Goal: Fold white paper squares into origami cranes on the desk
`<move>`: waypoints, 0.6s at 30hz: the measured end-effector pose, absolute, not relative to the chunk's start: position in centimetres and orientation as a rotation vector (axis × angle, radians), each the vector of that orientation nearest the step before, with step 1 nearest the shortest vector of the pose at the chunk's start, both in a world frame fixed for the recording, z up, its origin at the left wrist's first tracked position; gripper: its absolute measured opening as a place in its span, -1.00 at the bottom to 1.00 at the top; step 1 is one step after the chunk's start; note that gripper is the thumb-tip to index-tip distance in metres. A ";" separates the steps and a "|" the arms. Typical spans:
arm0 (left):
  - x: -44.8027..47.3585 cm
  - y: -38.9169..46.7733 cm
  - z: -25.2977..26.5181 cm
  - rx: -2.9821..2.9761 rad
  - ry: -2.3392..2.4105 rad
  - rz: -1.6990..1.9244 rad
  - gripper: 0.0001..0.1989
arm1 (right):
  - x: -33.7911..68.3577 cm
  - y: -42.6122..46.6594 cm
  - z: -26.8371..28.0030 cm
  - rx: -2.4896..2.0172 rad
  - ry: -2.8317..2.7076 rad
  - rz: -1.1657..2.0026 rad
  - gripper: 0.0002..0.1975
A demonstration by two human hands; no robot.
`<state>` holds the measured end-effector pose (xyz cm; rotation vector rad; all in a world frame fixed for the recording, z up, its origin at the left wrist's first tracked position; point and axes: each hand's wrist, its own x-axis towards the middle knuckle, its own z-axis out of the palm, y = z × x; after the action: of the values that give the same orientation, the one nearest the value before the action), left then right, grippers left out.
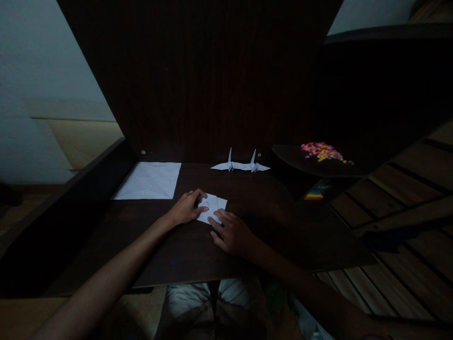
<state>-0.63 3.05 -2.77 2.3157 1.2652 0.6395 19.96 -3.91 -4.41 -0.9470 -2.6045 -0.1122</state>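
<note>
A small folded piece of white paper [212,203] lies on the dark desk [155,255] in front of me. My left hand [187,208] rests on its left side, thumb and fingers apart and touching the paper. At the lower right edge, my right hand [230,231] has its fingertips on the paper, the fingers spread. Neither hand is wrapped round it. Behind, two white paper cranes [231,166] stand near the back panel, their wings touching or overlapping. A flat, creased white sheet [152,180] lies to the left.
On the low corner shelf [286,153] at the right sits a heap of small colourful pieces [322,151]. Something rainbow-striped [314,196] shows beneath it. A raised side board [63,208] bounds the desk on the left; the back panel [198,85] rises behind.
</note>
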 end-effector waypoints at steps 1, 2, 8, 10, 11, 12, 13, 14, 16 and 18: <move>-0.6 3.1 -2.8 2.313 1.271 0.640 -0.71 | 19.9 -3.9 -4.4 -0.950 -2.602 -0.114 -0.60; -0.6 3.1 -2.8 2.306 1.279 0.641 -0.71 | 19.8 -3.9 -4.4 -0.958 -2.600 -0.112 -0.61; -0.5 2.9 -2.6 2.236 1.376 0.679 -0.65 | 19.3 -4.3 -4.4 -1.042 -2.542 -0.113 -0.65; -0.5 2.8 -2.5 2.212 1.401 0.696 -0.65 | 19.2 -4.4 -4.4 -1.050 -2.525 -0.116 -0.65; -0.5 2.8 -2.5 2.197 1.402 0.698 -0.66 | 19.2 -4.4 -4.4 -1.053 -2.522 -0.111 -0.65; -0.5 2.8 -2.5 2.182 1.399 0.699 -0.68 | 19.2 -4.4 -4.4 -1.054 -2.523 -0.103 -0.65; -0.6 2.9 -2.5 2.170 1.397 0.703 -0.70 | 19.3 -4.5 -4.4 -1.056 -2.524 -0.097 -0.65; -0.6 3.0 -2.6 2.162 1.399 0.712 -0.72 | 19.3 -4.5 -4.4 -1.061 -2.525 -0.095 -0.65; -0.7 3.2 -2.9 2.170 1.398 0.741 -0.74 | 19.3 -4.5 -4.4 -1.063 -2.525 -0.091 -0.65; -0.8 3.4 -3.2 2.209 1.373 0.772 -0.76 | 19.4 -4.4 -4.4 -1.061 -2.527 -0.090 -0.64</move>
<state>-0.80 3.40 -3.15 2.2087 1.3731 0.7724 19.42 -4.45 -4.44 -1.0615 -2.5269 -0.0895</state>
